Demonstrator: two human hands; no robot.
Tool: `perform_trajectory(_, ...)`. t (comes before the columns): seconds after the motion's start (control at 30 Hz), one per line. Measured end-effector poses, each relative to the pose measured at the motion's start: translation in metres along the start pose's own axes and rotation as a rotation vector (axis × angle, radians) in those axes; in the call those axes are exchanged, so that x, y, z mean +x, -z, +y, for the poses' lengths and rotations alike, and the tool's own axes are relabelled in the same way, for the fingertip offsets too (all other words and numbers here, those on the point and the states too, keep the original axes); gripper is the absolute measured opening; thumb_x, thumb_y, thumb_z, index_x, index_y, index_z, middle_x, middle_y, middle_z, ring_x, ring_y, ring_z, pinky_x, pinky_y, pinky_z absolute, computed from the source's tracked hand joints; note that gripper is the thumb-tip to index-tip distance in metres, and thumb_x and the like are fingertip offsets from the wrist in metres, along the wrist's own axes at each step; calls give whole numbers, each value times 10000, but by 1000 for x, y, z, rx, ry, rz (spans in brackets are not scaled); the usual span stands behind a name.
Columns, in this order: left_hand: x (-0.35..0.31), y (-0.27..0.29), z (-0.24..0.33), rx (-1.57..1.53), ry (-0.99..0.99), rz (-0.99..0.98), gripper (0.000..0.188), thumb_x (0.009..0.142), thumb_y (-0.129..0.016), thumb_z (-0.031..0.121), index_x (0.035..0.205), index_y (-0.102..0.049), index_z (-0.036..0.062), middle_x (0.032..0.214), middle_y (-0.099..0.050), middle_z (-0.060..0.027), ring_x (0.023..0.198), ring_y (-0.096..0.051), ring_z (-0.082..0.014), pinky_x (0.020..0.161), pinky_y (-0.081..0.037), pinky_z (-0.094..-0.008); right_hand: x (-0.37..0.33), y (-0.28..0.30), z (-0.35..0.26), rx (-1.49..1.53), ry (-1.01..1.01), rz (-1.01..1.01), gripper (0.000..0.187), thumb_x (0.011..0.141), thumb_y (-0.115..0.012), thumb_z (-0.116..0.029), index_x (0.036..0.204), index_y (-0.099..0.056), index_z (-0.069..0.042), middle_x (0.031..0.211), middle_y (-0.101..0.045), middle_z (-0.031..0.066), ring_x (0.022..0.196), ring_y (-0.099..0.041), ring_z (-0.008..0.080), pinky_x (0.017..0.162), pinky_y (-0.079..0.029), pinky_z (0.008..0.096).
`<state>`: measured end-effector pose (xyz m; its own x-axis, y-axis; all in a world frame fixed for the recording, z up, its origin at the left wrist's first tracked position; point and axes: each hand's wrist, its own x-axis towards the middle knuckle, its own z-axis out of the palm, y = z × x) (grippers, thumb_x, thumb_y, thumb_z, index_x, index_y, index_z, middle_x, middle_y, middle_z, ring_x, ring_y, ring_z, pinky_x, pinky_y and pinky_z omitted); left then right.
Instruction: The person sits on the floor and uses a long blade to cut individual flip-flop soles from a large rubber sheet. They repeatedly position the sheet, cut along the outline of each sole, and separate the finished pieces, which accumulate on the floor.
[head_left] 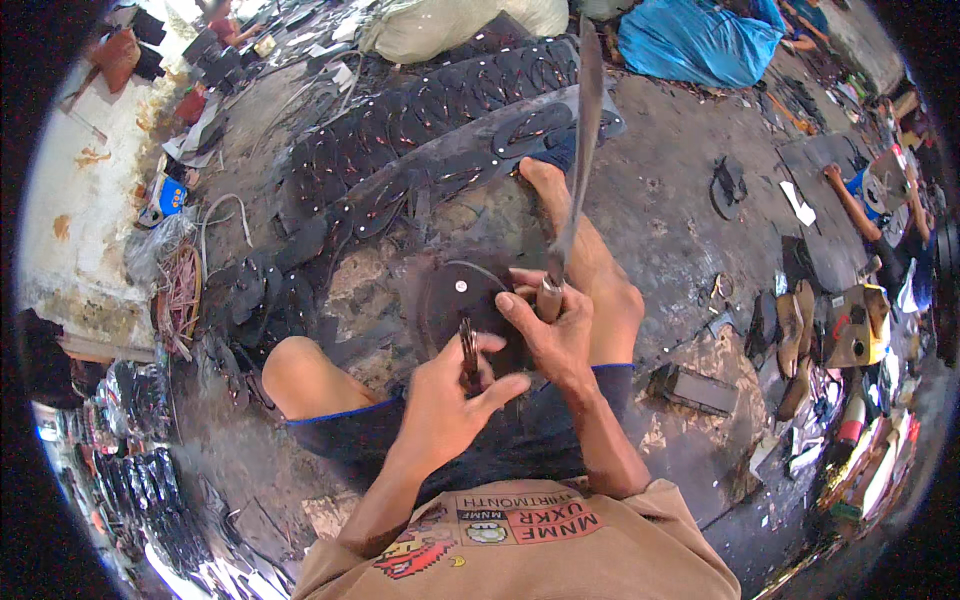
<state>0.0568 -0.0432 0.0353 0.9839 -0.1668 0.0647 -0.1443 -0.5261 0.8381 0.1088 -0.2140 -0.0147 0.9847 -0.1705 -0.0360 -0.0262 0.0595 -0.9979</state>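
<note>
My right hand [560, 325] is closed around the handle of a long knife, its fingers wrapped near the base. The knife's blade [588, 130] points up and away from me. My left hand [455, 400] is curled around a dark, slim object [469, 352], whose kind I cannot make out; the thumb is stretched toward the right hand. Just beyond both hands is a black sandal sole [440, 300] with a round white sticker, partly hidden by my fingers. My bare knees are bent on either side of it.
Long rows of black sandals [410, 135] lie ahead, with pale sacks [430, 30] and a blue plastic bundle [700, 42] behind. At right are a dark block [698, 388], wooden shoe lasts [790, 330] and a loose sandal [728, 188]. Another person's arm [853, 203] shows at far right.
</note>
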Motion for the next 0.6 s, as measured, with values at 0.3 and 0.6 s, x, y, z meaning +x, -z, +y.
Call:
perform_trajectory(0.3,-7,76,-29,-690,449,205,380,944,-795,164,1257,-677,-17,1101,-749,-62,961,-703,-161,863,-576,-338,-58,-37,-10,56,-49,-182,344,983,-772,-189,1250,-714,19,865,-713,9,772,-600,66,703,-498,254)
perform_trajectory(0.6,-58,118,-32,-866,700,147,312,992,-751,205,1248,-695,36,1100,-749,-21,975,-700,-132,855,-554,-301,-173,62,30,-545,-134,-732,402,1089,-486,-372,1056,-617,7,722,-602,236,652,-624,442,624,-485,469)
